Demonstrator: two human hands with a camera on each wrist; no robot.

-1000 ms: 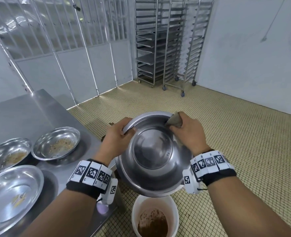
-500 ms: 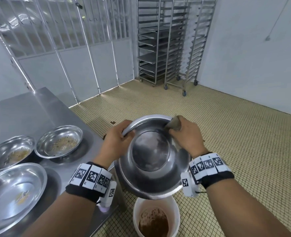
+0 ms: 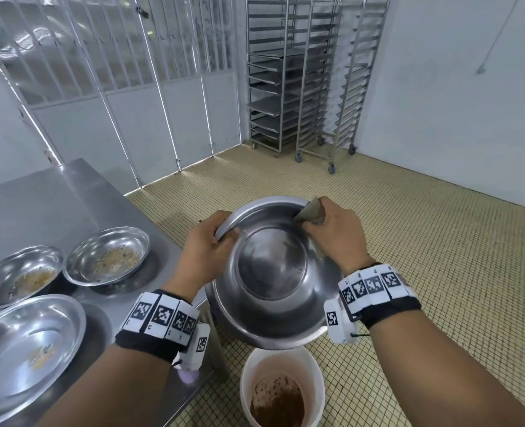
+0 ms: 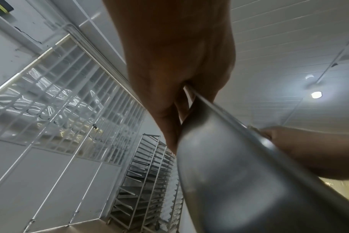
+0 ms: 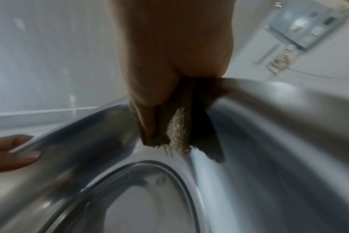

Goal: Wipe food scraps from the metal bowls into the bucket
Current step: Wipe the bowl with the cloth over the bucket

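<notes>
A: Two hands are working one bowl (image 3: 273, 272). You're gripping its far-left rim with your left hand (image 3: 204, 251), thumb curled inside, and you're pinching a rag (image 3: 312, 212) in your right hand (image 3: 336, 235) against the far-right inner wall.

B: Which way is the bowl lying?

A: You're tilting it toward yourself, low lip hanging directly over the bucket (image 3: 282, 386) on the floor. I'd judge the wipe needs to be running from the far rim downward toward you, so scraps are dropping into it.

B: And the rest?

A: Three more bowls (image 3: 107, 257) are waiting on the tabletop (image 3: 54, 204), nearer your left hand, scraps inside them.
</notes>
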